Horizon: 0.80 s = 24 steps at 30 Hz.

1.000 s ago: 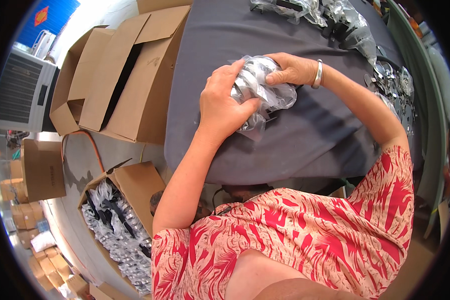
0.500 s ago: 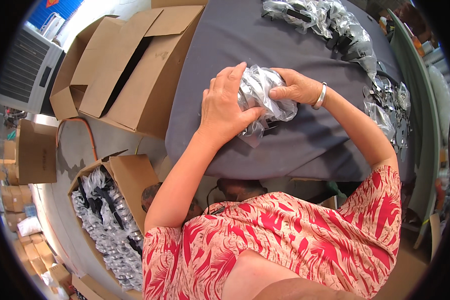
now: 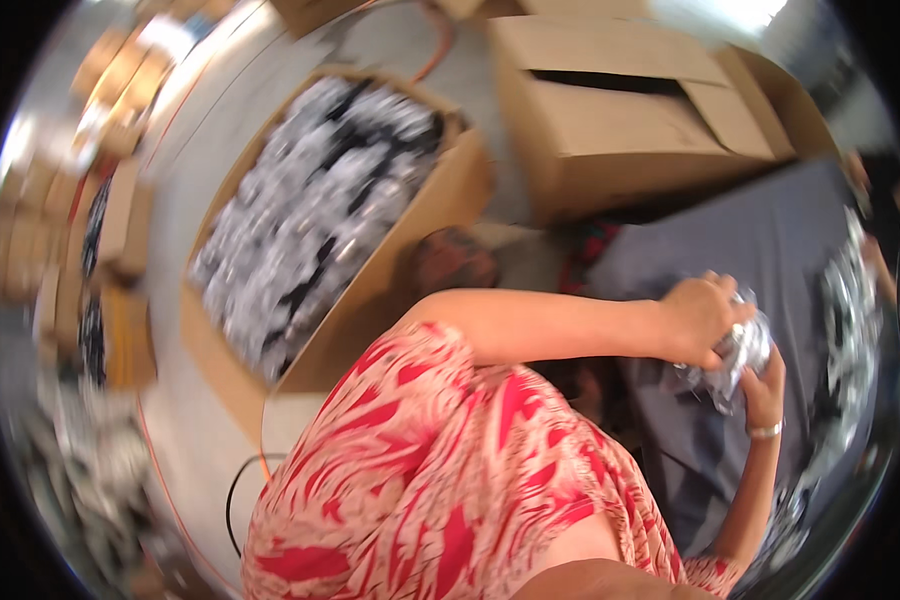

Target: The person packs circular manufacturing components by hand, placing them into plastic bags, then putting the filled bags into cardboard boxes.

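Note:
Between my two hands is a bundle wrapped in clear plastic [image 3: 742,347], with shiny silvery contents I cannot make out. My left hand [image 3: 705,318] is closed over its left side. My right hand [image 3: 765,388], with a bracelet at the wrist, grips it from the near right side. The bundle is over the dark grey cloth of the table [image 3: 670,255]. To my left stands an open cardboard box [image 3: 395,265] filled with similar plastic-wrapped pieces [image 3: 300,200], some with black parts showing.
A larger cardboard box [image 3: 610,120] with folded flaps stands beyond the table. More plastic-wrapped pieces [image 3: 850,300] lie along the table's right side. Stacked cartons [image 3: 125,220] are at the far left. An orange hose [image 3: 438,45] and a black cable [image 3: 232,500] lie on the floor.
My view has swung left, so the filled box now appears large near the middle and the table is at the right. Both hands still hold the wrapped bundle.

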{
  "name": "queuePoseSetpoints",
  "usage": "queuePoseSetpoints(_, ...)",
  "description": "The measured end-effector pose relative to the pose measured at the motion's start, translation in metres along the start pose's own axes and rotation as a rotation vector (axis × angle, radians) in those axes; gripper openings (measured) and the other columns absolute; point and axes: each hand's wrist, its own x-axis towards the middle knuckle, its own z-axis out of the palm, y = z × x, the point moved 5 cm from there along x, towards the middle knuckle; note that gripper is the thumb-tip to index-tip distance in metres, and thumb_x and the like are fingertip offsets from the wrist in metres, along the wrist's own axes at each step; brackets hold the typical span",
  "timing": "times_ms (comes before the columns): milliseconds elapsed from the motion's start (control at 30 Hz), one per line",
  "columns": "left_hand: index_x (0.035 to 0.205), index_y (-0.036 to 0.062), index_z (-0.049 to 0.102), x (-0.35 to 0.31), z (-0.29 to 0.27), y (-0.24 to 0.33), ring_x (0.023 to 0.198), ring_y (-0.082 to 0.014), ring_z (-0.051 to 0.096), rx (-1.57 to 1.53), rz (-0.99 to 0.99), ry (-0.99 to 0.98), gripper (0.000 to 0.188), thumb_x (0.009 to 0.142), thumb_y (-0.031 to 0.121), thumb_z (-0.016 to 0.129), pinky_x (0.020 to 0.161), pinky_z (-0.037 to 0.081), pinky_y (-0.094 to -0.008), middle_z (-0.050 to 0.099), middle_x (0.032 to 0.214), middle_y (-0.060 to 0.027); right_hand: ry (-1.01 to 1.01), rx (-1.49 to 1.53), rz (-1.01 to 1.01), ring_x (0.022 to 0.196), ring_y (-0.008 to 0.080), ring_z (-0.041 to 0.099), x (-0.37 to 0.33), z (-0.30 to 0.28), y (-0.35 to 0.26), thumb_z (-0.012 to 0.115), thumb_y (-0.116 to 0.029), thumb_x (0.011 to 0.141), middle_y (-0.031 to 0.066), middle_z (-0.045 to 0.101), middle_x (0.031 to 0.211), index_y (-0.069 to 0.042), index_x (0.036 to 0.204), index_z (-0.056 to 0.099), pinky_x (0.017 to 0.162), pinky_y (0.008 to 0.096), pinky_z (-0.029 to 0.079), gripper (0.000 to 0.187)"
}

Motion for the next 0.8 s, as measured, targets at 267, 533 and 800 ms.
queuePoseSetpoints(267,0.115,0.0095,0.052,-0.112,-0.12,-0.039,0.087,-0.0345,0.053,0.098,-0.176,0.353,0.068,0.055,0.029,0.076,0.072,0.047,-0.0414,0.052,0.095,-0.0177,-0.346,-0.185,-0.17,0.101,0.0156,0.053,0.067,0.145,-0.101,0.068,-0.017,0.07,0.0073,0.056,0.109,0.005,0.122,0.044,0.09,0.0289,0.04,0.061)
queuePoseSetpoints(533,0.121,0.0121,0.048,-0.253,-0.224,-0.075,0.094,-0.0338,0.053,0.227,-0.444,0.581,0.072,0.056,0.026,0.077,0.08,0.046,-0.04,0.051,0.104,-0.0154,-0.685,-0.272,-0.436,0.087,0.0187,0.053,0.115,0.331,-0.176,0.068,-0.011,0.064,0.0088,0.054,0.093,0.003,0.109,0.051,0.082,0.0293,0.042,0.05)
queuePoseSetpoints(800,0.119,0.01,0.049,-0.336,-0.266,-0.089,0.089,-0.0337,0.053,0.239,-0.575,0.8,0.072,0.054,0.02,0.079,0.075,0.046,-0.0389,0.051,0.095,-0.0149,-0.885,-0.392,-0.633,0.085,0.0243,0.053,0.123,0.436,-0.206,0.071,-0.014,0.065,0.0124,0.054,0.093,0.003,0.108,0.051,0.079,0.032,0.042,0.051)
